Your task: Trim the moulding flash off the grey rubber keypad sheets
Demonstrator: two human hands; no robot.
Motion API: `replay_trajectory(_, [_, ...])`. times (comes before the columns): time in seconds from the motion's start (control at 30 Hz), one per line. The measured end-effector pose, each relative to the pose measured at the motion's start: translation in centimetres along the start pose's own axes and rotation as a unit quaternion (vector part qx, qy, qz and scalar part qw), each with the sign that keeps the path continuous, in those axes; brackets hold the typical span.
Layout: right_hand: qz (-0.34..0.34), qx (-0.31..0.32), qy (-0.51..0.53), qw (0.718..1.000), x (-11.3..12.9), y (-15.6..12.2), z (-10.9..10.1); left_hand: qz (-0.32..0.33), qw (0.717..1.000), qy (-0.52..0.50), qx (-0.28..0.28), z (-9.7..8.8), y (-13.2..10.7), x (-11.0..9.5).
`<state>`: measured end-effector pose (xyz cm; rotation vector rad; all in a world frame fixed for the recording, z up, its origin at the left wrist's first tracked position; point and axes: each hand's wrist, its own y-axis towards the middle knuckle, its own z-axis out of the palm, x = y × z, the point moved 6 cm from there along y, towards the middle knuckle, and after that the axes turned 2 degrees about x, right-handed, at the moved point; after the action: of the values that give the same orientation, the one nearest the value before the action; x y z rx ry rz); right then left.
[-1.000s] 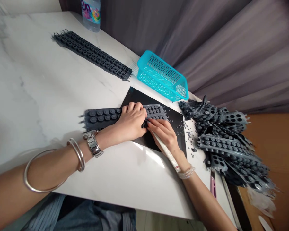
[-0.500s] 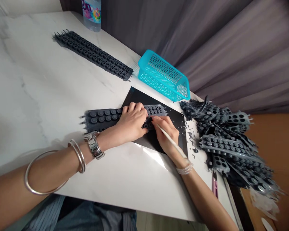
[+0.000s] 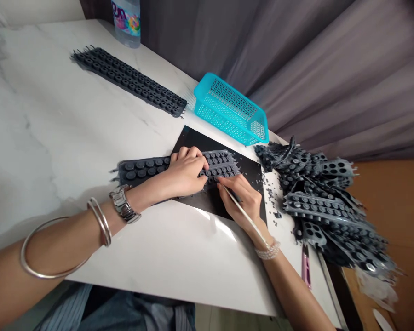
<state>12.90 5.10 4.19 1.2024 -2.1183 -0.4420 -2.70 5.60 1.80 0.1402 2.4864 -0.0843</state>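
**A:** Both hands meet over the middle of the marble tabletop [image 3: 48,119]. The left hand [image 3: 185,174] lies knuckles up across a grey rubber strip [image 3: 143,168], fingers curled down onto its rows of round studs.

**B:** Pinning it or pinching it?

**A:** Cannot tell. The fingertips press on the strip, but whatever is under them is hidden.

**B:** And the right hand [image 3: 244,198]?

**A:** Closed around a thin stick [image 3: 250,220], held like a pen. The tip meets the studs just beside the left fingertips. The tail runs back over the wrist, past a pearl bracelet [image 3: 267,250].

**B:** Where does the strip lie?

**A:** Flat. Its right end is on a black mat [image 3: 193,140] and its left end is out on the bare marble. The left hand covers the middle of it.

**B:** What's around them?

**A:** Small dark bits [image 3: 271,191] are scattered along the mat's right edge and onto the tabletop. Further right there's a heaped pile of strips [image 3: 327,207], several showing empty holes. A teal basket [image 3: 232,110] sits just behind the mat. Far left, a second long strip [image 3: 127,82] lies flat, with a water bottle [image 3: 126,20] beyond it.

**B:** Anything nearer?

**A:** A pink-handled tool [image 3: 306,266] lies beside the right forearm, near the tabletop's edge. The left wrist carries a watch [image 3: 124,209] and bangles [image 3: 101,221].
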Motion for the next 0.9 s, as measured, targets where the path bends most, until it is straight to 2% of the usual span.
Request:
replay_trajectory(0.13, [0.070,-0.001,-0.010,0.998,0.2,0.3,0.1,0.004,0.999,0.006,-0.054,0.2,0.2,0.4])
replay_trajectory(0.23, [0.124,0.003,-0.002,0.992,0.1,0.4,-0.1,0.000,0.998,0.004,-0.060,0.4,0.2,0.5])
replay_trajectory(0.33, [0.141,0.010,0.012,0.990,-0.2,0.3,-0.2,-0.001,0.998,-0.002,-0.059,0.3,0.1,0.3])
replay_trajectory(0.43, [0.111,0.004,0.008,0.994,-0.2,0.1,-0.2,0.001,0.998,-0.001,-0.061,0.2,0.0,0.2])
replay_trajectory(0.53, [0.033,0.001,-0.011,0.999,0.4,0.0,-0.2,0.001,0.998,0.000,-0.060,0.2,0.0,0.2])
replay_trajectory(0.63, [-0.040,0.029,-0.035,0.998,1.0,-0.1,0.0,0.000,0.998,-0.001,-0.060,0.2,0.0,0.3])
replay_trajectory(0.9, [-0.098,0.090,-0.103,0.986,1.4,0.1,0.1,0.005,0.998,-0.002,-0.064,0.3,-0.1,0.3])
